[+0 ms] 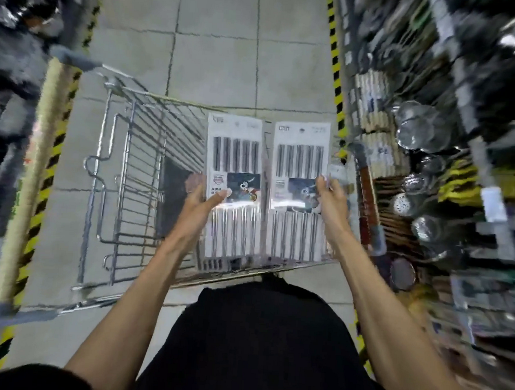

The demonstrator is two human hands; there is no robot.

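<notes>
Black garment lower centre; left hand pinches left pack, right hand pinches right pack, seemingly chopsticks: lower both flat into cart.

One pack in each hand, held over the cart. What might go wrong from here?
1. The left hand and the right hand each pinch only a side edge of the left pack and the right pack; the glossy wrap may slip.
2. The right hand is close to the strainers and might knock one off.
3. If dropped from here, a thin pack might slide through the wire bars of the cart.
</notes>
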